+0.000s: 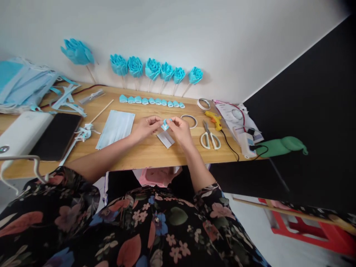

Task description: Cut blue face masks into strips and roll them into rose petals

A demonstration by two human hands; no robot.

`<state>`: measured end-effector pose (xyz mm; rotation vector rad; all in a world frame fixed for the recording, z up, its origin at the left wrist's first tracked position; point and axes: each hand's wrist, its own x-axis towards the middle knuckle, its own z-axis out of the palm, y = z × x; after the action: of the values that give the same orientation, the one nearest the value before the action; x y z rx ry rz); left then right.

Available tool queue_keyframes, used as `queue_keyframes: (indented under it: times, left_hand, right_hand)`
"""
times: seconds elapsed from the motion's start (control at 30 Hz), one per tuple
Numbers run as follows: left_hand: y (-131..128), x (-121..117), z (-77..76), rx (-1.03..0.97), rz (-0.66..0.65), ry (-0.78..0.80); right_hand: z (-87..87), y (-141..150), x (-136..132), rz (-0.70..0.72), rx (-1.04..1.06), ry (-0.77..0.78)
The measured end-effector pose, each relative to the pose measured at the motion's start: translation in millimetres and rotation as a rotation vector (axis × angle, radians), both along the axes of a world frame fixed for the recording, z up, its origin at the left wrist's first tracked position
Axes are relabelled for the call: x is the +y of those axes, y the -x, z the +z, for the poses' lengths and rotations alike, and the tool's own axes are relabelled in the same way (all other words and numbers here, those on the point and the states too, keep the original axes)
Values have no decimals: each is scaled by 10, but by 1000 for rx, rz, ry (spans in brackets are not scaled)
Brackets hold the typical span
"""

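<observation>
Between my two hands is a small folded piece of blue mask fabric [165, 125], pinched from both sides over the table's middle. My left hand [148, 126] grips its left edge with thumb and fingers closed. From the other side my right hand [179, 129] pinches the right edge. Just below the hands lies a small white-and-grey card [166, 139]. A flat blue face mask [116, 126] rests left of my left hand. Behind the hands runs a row of several small folded blue petals [151, 101]. A roll of tape [189, 121] lies beside my right hand.
Several blue fabric flowers on sticks [152, 69] lean against the wall. To the right are scissors [210, 137], a yellow glue gun [214, 119], another tape roll [204, 104] and a power strip [247, 144]. At left are stacked masks [25, 87], a power bank [25, 129] and a phone [59, 133].
</observation>
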<state>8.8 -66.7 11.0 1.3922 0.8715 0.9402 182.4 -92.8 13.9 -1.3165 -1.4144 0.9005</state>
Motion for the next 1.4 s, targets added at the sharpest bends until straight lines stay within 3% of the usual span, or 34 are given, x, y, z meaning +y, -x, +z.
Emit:
queue_keyframes:
  times: [0.17,0.37,0.53,0.63,0.77,0.83,1.0,1.1,1.23,1.4]
  left_hand:
    - [11,40,-83,117,-9,-54]
    - [28,44,-131,245,-3,-144]
    - [95,140,-112,434,96,-457]
    - [67,127,31,507,110,-634]
    - [-201,32,282,486,-113,-707]
    - [-385,14,362,464,-163,-728]
    - [-679,51,384,448,-266,-652]
    - [-697,55,364,337,-196,-469]
    - [-606,29,367,157,-82,-165]
    - [-491,-4,337,-15,-3,-48]
  right_hand:
    - [-86,-131,-170,29,-93,71]
    - [-16,-973,-223,-190,-751,-85]
    - [-27,-1445,14,-1,-1038,-114]
    - [26,-1431,120,135,-1079,-119]
    - [255,-1255,55,275,-1042,-191]
    - [402,-1163,-28,319,-1028,-226]
    - [621,-1097,-208,268,-957,-281]
    - [546,-1245,-338,59,-895,-310]
    - [208,-1571,-599,-302,-892,-159]
    - [-216,-1739,-754,-407,-989,-3]
